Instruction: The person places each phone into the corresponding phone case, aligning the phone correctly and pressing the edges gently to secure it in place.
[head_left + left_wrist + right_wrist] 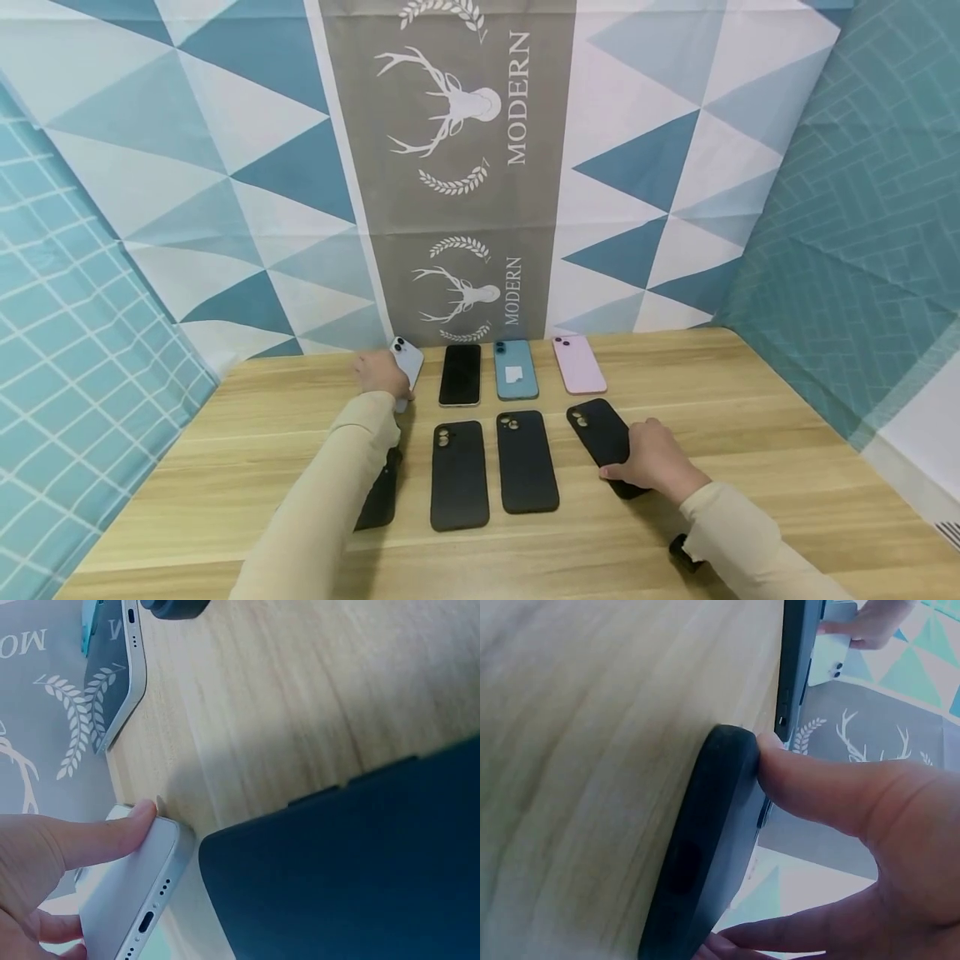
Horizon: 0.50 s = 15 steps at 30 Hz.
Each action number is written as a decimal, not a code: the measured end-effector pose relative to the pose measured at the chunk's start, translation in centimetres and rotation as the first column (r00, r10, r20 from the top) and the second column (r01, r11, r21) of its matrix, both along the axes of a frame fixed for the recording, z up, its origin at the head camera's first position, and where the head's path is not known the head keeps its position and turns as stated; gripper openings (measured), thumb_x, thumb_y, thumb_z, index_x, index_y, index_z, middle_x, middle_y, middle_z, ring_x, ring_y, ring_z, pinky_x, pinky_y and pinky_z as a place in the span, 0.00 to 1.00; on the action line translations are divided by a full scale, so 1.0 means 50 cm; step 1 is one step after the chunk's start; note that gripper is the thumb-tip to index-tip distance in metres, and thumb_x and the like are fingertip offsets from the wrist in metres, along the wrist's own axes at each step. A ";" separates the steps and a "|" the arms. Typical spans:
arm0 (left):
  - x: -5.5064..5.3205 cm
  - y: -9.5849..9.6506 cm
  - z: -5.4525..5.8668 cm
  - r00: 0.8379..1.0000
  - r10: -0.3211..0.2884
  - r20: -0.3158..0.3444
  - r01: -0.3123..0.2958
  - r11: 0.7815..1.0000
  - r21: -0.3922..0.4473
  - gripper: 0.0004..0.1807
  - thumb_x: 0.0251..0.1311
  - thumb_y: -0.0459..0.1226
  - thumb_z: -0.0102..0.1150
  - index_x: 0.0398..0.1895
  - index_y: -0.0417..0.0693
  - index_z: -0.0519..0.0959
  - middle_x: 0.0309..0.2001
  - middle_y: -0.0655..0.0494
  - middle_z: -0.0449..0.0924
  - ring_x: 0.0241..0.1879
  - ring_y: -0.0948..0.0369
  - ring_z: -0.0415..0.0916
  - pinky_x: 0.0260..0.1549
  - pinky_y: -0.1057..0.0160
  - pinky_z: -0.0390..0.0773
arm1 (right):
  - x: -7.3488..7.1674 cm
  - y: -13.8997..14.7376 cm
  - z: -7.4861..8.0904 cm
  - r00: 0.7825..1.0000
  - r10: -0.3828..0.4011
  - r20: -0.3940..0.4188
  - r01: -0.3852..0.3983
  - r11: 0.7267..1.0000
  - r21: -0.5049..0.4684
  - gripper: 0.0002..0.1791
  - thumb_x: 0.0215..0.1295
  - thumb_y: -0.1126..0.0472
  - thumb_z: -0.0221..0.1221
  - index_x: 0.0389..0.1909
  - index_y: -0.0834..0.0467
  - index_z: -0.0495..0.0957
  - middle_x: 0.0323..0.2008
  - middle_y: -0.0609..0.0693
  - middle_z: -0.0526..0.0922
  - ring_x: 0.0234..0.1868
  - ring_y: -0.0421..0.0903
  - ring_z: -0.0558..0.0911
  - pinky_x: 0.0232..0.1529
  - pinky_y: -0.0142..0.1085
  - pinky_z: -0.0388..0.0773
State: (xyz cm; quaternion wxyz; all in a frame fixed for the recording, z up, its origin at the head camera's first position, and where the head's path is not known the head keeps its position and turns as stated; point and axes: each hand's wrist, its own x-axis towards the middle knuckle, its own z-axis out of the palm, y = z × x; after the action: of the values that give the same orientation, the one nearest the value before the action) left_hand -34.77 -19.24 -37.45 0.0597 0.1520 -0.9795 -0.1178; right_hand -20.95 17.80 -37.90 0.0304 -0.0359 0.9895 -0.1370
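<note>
At the back left of the table, my left hand (381, 373) grips a white phone (407, 360) by its sides. The left wrist view shows the thumb along one edge of the phone (131, 877) and fingers at the other, with its port end toward the camera. On the right, my right hand (658, 458) holds a black phone case (600, 429) near its lower end. Its thumb lies on one long side of the case (712, 825) in the right wrist view, and its fingers reach the opposite side.
A black-screened phone (460, 375), a blue phone (517, 364) with a white sticker and a pink phone (579, 364) lie along the back. Nearer are more black cases (459, 479) (527, 462), one (381, 500) partly behind the left sleeve. Patterned cloth (465, 208) hangs behind the wooden table (570, 558).
</note>
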 end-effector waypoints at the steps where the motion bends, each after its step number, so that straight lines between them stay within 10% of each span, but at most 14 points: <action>1: 0.002 0.001 0.003 1.000 -0.011 -0.005 0.011 1.000 -0.010 0.39 0.27 0.42 0.83 0.45 0.29 0.77 0.47 0.30 0.74 0.49 0.42 0.70 0.52 0.48 0.74 | 0.000 0.000 0.001 1.000 -0.004 0.011 0.004 1.000 -0.003 0.38 0.44 0.45 0.73 0.39 0.77 0.75 0.32 0.62 0.74 0.31 0.50 0.71 0.34 0.43 0.77; 9: 0.008 -0.009 0.013 0.987 -0.116 -0.114 0.128 0.986 0.107 0.03 0.45 0.27 0.59 0.25 0.35 0.76 0.31 0.40 0.81 0.28 0.51 0.76 0.25 0.59 0.78 | -0.007 -0.002 0.002 0.999 -0.041 0.024 0.042 0.999 -0.012 0.42 0.37 0.44 0.77 0.40 0.76 0.74 0.34 0.65 0.72 0.34 0.54 0.71 0.36 0.45 0.76; 15: 0.007 -0.019 0.047 0.969 -0.188 -0.163 0.211 0.967 0.142 0.09 0.45 0.23 0.50 0.16 0.42 0.67 0.22 0.47 0.72 0.22 0.55 0.68 0.18 0.64 0.70 | -0.016 0.005 0.007 0.998 -0.053 -0.030 0.051 0.997 -0.064 0.42 0.31 0.46 0.80 0.37 0.75 0.74 0.33 0.64 0.73 0.34 0.55 0.72 0.36 0.45 0.76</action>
State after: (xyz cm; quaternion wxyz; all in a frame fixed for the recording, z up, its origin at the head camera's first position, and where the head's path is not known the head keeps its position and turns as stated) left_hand -34.42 -20.21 -35.08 0.1080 0.0476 -0.9702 -0.2118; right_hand -21.76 18.06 -37.57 0.0101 -0.0134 0.9856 -0.1682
